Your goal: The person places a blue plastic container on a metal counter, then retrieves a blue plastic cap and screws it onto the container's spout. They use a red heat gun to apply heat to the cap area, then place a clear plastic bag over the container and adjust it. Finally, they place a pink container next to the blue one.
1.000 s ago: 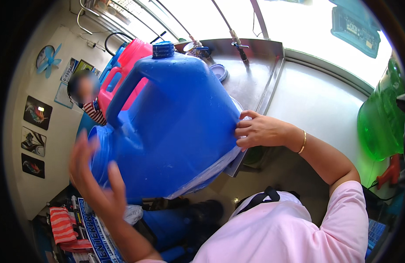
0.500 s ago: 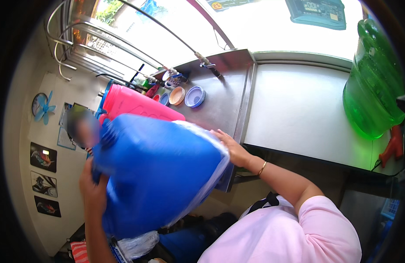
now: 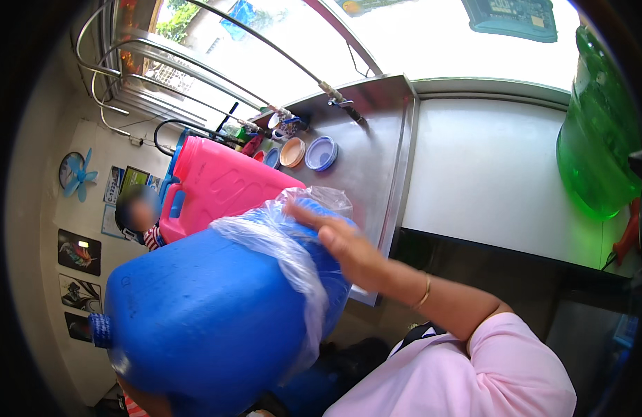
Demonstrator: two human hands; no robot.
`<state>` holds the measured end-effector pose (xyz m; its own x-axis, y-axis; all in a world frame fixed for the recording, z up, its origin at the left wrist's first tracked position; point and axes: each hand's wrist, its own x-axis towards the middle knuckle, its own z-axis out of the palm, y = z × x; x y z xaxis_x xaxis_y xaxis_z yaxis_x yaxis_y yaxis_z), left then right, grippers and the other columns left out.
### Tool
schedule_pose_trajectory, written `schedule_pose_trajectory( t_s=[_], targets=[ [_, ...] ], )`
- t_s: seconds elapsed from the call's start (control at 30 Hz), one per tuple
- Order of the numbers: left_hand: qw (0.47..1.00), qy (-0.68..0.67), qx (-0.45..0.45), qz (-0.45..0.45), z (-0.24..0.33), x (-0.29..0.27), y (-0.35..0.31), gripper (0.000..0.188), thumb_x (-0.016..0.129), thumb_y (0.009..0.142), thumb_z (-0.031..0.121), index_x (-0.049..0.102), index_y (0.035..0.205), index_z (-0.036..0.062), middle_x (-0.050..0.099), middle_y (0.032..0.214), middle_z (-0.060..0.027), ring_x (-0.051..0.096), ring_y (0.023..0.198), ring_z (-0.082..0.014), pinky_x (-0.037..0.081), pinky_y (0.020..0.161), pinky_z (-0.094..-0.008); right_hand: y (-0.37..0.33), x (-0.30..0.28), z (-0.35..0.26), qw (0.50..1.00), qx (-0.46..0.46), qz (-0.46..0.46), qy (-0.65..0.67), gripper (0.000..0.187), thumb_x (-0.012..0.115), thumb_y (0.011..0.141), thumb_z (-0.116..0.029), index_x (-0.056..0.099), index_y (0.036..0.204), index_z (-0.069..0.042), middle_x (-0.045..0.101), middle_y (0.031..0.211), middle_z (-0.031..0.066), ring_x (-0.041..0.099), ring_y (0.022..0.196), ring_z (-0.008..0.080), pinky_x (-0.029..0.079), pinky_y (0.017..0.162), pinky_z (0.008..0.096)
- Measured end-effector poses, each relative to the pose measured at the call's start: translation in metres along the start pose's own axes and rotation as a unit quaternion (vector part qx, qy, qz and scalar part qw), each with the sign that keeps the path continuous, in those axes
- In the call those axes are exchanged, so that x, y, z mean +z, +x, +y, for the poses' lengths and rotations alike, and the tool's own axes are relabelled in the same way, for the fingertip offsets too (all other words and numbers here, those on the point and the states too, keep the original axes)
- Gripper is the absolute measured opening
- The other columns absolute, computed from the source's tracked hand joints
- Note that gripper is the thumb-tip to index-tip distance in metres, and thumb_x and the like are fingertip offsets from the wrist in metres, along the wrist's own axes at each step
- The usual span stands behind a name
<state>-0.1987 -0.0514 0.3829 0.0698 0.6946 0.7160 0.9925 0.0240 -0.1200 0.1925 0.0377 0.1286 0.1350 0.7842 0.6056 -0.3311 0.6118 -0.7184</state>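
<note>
A big blue water jug (image 3: 196,299) is tilted in the air before me, its blue ribbed cap (image 3: 100,330) pointing left. Crumpled clear plastic (image 3: 289,260) wraps round its base end. My left hand (image 3: 145,399) holds the jug up from beneath at the lower left; its fingers are hidden behind it. Over the base end is my right hand (image 3: 348,254), slightly blurred, with fingers stretched out against or just above the plastic. Behind the blue jug, a pink jug (image 3: 230,170) with a side handle stands on the metal counter (image 3: 376,149).
Round blue caps (image 3: 321,153) and an orange one (image 3: 292,151) lie near valved pipes (image 3: 345,108) at the window. Right of a white worktop (image 3: 484,167) edge stands a green ribbed bottle (image 3: 599,146) beside a red-handled tool (image 3: 627,233). Another person (image 3: 139,212) is beyond the pink jug.
The blue jug has swung down and left, its cap now lower. My left hand has gone from its side to underneath. My right hand has moved left over the plastic, which has bunched up.
</note>
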Motion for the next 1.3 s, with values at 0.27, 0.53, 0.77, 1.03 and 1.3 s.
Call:
schedule_pose_trajectory(
  t_s=[0.27, 0.53, 0.77, 1.03, 1.3],
  targets=[
    [0.95, -0.26, -0.174, 0.008, -0.06, -0.005, 0.0, 0.066, 0.058, 0.094, 0.038, 0.034, 0.142, 0.0, 0.038, 0.142, -0.0161, 0.044, 0.124, -0.0255, 0.038, 0.101, -0.0375, 0.035, 0.011, -0.022, 0.943, -0.128, -0.076, -0.297, 0.051, 0.04, 0.096, -0.04, 0.047, 0.141, -0.016, 0.049, 0.141, 0.0145, 0.044, 0.131, 0.0354, 0.029, 0.111, 0.0473],
    [0.914, -0.365, -0.177, -0.031, -0.05, 0.013, -0.009, 0.066, 0.057, 0.095, 0.04, 0.033, 0.143, 0.0001, 0.036, 0.144, -0.0162, 0.043, 0.125, -0.0254, 0.037, 0.101, -0.0372, 0.035, 0.036, -0.036, 0.95, -0.1, -0.051, -0.292, 0.045, 0.05, 0.091, -0.027, 0.054, 0.131, -0.008, 0.056, 0.133, 0.0122, 0.052, 0.124, 0.0319, 0.035, 0.107, 0.044],
    [0.968, -0.243, -0.01, -0.059, 0.009, 0.023, -0.024, 0.055, 0.054, 0.096, 0.037, 0.045, 0.134, -0.002, 0.051, 0.129, -0.0158, 0.053, 0.114, -0.024, 0.044, 0.093, -0.0381, 0.087, -0.009, -0.008, 0.932, 0.037, -0.273, -0.234, 0.054, 0.038, 0.099, -0.042, 0.044, 0.14, -0.008, 0.046, 0.142, 0.0158, 0.042, 0.132, 0.0289, 0.03, 0.11, 0.0376],
    [0.94, -0.333, 0.0, -0.073, 0.035, 0.028, 0.013, 0.052, 0.052, 0.097, 0.038, 0.05, 0.131, -0.0016, 0.061, 0.117, -0.0137, 0.059, 0.105, -0.0211, 0.048, 0.088, -0.0329, 0.105, 0.018, 0.021, 0.909, -0.221, -0.291, -0.198, 0.049, 0.051, 0.095, -0.026, 0.044, 0.138, -0.004, 0.049, 0.137, 0.0187, 0.043, 0.131, 0.0301, 0.036, 0.107, 0.0404],
    [0.863, -0.391, -0.167, -0.273, 0.098, 0.021, 0.057, 0.034, 0.057, 0.094, 0.044, 0.054, 0.103, 0.0122, 0.044, 0.075, 0.0068, 0.038, 0.052, -0.0009, 0.031, 0.045, -0.0186, 0.02, -0.054, 0.004, 0.93, -0.15, -0.04, -0.332, 0.064, 0.026, 0.099, -0.054, 0.046, 0.14, -0.009, 0.037, 0.149, 0.0179, 0.034, 0.138, 0.0347, 0.02, 0.115, 0.042]
  ],
)
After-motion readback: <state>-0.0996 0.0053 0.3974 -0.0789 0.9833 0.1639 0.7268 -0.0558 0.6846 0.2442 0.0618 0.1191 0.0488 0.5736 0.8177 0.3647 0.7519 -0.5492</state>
